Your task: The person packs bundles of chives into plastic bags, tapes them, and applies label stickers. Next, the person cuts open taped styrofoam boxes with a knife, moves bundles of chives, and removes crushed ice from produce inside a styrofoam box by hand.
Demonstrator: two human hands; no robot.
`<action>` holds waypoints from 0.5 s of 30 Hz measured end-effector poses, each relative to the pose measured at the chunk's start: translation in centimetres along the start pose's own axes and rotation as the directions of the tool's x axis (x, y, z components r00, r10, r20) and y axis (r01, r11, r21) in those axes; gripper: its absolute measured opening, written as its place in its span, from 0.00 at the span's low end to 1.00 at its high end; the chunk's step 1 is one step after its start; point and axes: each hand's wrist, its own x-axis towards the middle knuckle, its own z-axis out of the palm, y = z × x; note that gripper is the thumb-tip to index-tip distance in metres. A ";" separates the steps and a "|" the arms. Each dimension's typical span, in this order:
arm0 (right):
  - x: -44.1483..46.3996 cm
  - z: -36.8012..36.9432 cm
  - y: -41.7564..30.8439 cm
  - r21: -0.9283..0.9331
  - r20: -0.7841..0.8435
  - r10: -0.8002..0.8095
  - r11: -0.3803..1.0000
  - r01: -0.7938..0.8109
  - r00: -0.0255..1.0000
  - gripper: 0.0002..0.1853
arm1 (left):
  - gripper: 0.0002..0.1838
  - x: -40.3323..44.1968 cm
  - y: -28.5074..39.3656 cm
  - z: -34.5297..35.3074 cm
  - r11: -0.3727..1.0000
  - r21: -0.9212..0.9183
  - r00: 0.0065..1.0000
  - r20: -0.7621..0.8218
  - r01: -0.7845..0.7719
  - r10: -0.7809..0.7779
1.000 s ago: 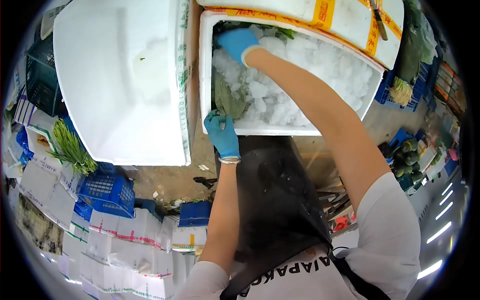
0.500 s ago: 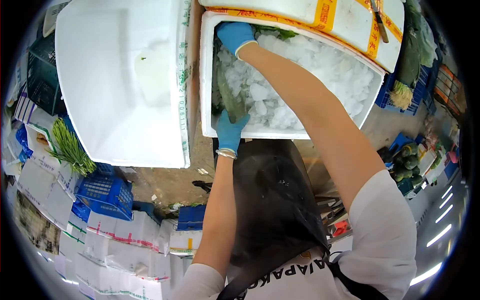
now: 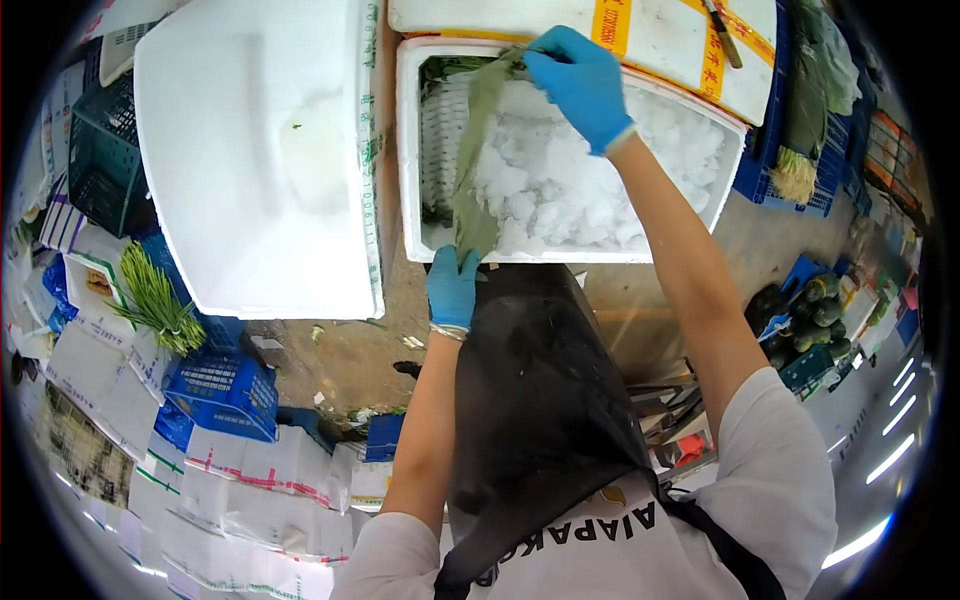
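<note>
A limp grey-green sheet (image 3: pixel 474 165), its material unclear, stretches along the left part of an open white foam box (image 3: pixel 590 257). My right hand (image 3: pixel 582 90), in a blue glove, is closed on the sheet's far end above the box's back rim. At the front rim, my left hand (image 3: pixel 453 290), also gloved in blue, pinches the near end. Crushed ice (image 3: pixel 570 190) fills the middle and right of the box. Left of the sheet, tightly packed white stalk ends (image 3: pixel 443 150) show, with green leaves (image 3: pixel 450 68) at the back.
A large white foam box (image 3: pixel 240 170) stands close on the left. Behind, a taped foam box (image 3: pixel 490 15) carries a knife (image 3: pixel 722 35). Bundled greens (image 3: pixel 800 120) lie at right. Blue crates (image 3: pixel 222 392) and white cartons (image 3: pixel 255 470) are at lower left.
My right hand has risen from the back left corner and moved right, lifting the sheet's far end. White stalk ends are now uncovered. My left hand stays at the front rim.
</note>
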 end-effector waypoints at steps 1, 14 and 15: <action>-0.5 -0.9 0.2 0.062 -0.003 0.027 0.998 -0.026 1.000 0.06 | 0.13 -0.2 0.4 0.0 0.998 -0.066 1.000 -0.010 0.011 -0.011; -13.8 -4.3 -0.4 -0.063 0.109 -0.159 0.984 0.166 0.981 0.05 | 0.45 1.3 17.3 0.1 0.929 -0.371 0.968 0.232 -0.004 0.097; -14.7 -4.0 -1.2 -0.020 0.093 -0.155 0.987 0.158 0.983 0.05 | 0.36 2.3 16.4 1.6 0.796 -0.605 0.958 0.232 0.005 0.170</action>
